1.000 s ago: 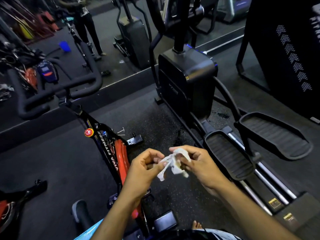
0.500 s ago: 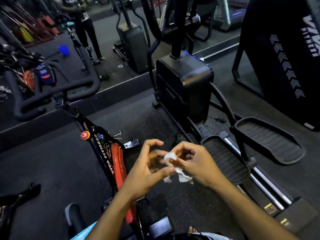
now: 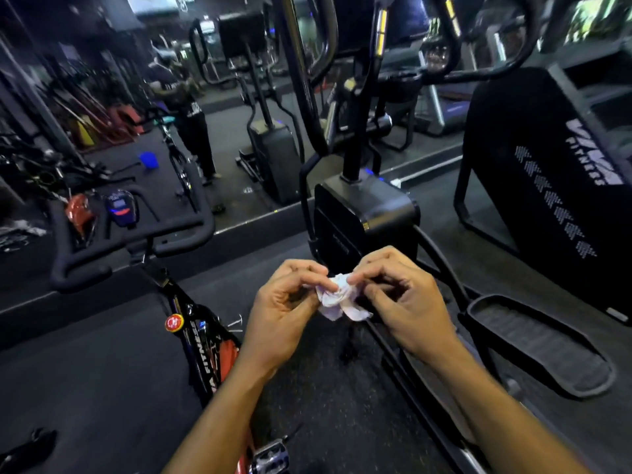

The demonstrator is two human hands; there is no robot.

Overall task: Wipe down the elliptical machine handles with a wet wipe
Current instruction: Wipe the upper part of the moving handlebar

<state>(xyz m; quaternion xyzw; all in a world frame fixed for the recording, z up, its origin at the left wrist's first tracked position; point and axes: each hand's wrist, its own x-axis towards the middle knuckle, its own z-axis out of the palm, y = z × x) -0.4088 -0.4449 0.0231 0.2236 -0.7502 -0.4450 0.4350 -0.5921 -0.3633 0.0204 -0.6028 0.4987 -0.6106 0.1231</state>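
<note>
A crumpled white wet wipe (image 3: 337, 297) is pinched between both my hands in front of my chest. My left hand (image 3: 285, 309) holds its left side with curled fingers and thumb. My right hand (image 3: 402, 299) pinches its right side. Straight ahead stands the black elliptical machine (image 3: 364, 217). Its curved black handles (image 3: 323, 73) rise at the top of the view, one with a yellow strip (image 3: 380, 32). Both hands are well below and short of the handles. The elliptical's right pedal (image 3: 537, 343) lies low on the right.
A red and black spin bike (image 3: 201, 340) with black handlebars (image 3: 136, 241) stands close on my left. A wall mirror (image 3: 205, 131) behind reflects the gym and a person. A black machine marked FITNESS (image 3: 554, 186) stands at the right. Dark rubber floor (image 3: 85, 371) lies between.
The view has tilted up, bringing the elliptical handles into sight. My hands rose with the wipe and bunched it tighter between them.
</note>
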